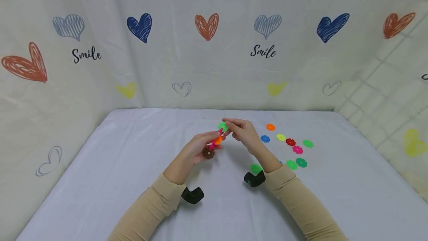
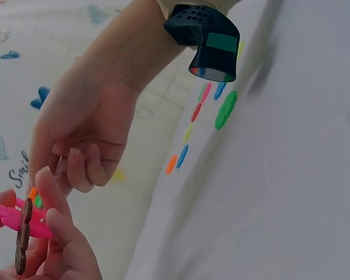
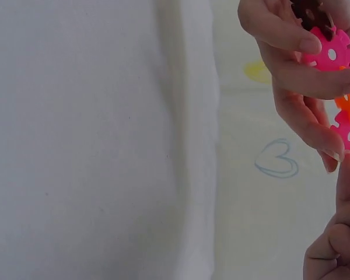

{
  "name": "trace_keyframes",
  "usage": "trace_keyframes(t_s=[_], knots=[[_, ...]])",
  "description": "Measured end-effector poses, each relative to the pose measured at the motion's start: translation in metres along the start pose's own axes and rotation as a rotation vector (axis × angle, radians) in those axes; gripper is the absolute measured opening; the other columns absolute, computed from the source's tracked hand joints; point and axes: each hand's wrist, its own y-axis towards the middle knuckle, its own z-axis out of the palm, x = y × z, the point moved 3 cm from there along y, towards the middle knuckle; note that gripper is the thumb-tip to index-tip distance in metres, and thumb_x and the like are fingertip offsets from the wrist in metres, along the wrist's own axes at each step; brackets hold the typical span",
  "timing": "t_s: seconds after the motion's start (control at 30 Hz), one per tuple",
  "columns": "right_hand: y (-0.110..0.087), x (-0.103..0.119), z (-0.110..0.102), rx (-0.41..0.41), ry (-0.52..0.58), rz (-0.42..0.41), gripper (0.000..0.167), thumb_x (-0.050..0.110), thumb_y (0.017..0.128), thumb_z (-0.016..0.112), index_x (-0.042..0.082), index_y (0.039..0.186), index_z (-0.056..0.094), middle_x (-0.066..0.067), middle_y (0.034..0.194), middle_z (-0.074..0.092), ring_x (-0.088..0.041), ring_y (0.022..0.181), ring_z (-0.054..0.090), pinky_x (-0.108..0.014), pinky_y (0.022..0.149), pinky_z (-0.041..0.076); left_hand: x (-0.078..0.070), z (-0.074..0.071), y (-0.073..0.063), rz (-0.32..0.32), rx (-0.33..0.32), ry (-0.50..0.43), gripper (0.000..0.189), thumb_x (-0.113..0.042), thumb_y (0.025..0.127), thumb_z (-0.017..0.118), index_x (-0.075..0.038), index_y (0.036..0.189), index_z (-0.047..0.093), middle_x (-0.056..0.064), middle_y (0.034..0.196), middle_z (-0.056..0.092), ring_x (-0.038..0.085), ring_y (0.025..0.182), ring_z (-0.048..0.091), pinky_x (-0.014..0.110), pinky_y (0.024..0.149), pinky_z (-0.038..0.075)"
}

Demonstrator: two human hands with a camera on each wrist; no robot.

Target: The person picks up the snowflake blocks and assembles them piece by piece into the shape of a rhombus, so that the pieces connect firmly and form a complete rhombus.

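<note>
My left hand holds a chain of interlocking plastic flower discs over the middle of the table. At its lower end is a brown disc, seen edge-on in the left wrist view. Above that come a pink disc, an orange disc and a second pink disc. A light green disc tops the chain, pinched between thumb and fingers of my right hand. It touches the upper pink disc; fingers hide how far the two slot together.
Loose flower discs lie flat to the right, among them an orange one, a blue one, a dark red one and a teal one. Beneath the right wrist lies a green disc. A white cloth covers the table.
</note>
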Motion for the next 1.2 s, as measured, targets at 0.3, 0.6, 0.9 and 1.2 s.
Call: trace_keyframes(t_s=[0.3, 0.6, 0.9, 1.2], knots=[[-0.001, 0.002, -0.022, 0.043, -0.077, -0.043, 0.036, 0.024, 0.106, 0.06, 0.003, 0.134, 0.065, -0.011, 0.086, 0.072, -0.012, 0.057, 0.041, -0.021, 0.058, 0.036, 0.002, 0.002, 0.001, -0.003, 0.036, -0.043, 0.045, -0.029, 0.104, 0.062, -0.005, 0.141, 0.06, 0.012, 0.128, 0.068, 0.012, 0.076, 0.066, 0.016, 0.061, 0.046], [-0.003, -0.009, -0.074, 0.067, -0.259, 0.01, 0.035, 0.019, 0.106, 0.058, 0.003, 0.136, 0.063, -0.016, 0.101, 0.072, -0.019, 0.069, 0.049, -0.027, 0.064, 0.04, 0.001, 0.0, 0.002, -0.018, -0.002, -0.087, 0.044, -0.03, 0.103, 0.06, -0.008, 0.141, 0.058, 0.008, 0.129, 0.069, 0.013, 0.077, 0.063, 0.021, 0.065, 0.043], [-0.006, -0.02, -0.109, 0.085, -0.336, -0.008, 0.035, 0.016, 0.105, 0.057, -0.003, 0.134, 0.062, -0.024, 0.111, 0.069, -0.023, 0.073, 0.051, -0.031, 0.068, 0.045, -0.003, -0.005, 0.002, -0.022, -0.001, -0.075, 0.044, -0.028, 0.103, 0.061, -0.009, 0.143, 0.057, 0.007, 0.13, 0.068, 0.013, 0.078, 0.063, 0.02, 0.062, 0.043], [-0.009, -0.034, -0.127, 0.189, -0.533, 0.089, 0.037, 0.017, 0.101, 0.065, -0.003, 0.132, 0.064, -0.017, 0.094, 0.064, -0.03, 0.08, 0.056, -0.033, 0.068, 0.045, -0.007, -0.013, 0.004, -0.009, -0.011, -0.05, 0.043, -0.027, 0.103, 0.059, -0.009, 0.142, 0.059, 0.006, 0.128, 0.068, 0.013, 0.078, 0.062, 0.021, 0.062, 0.041]])
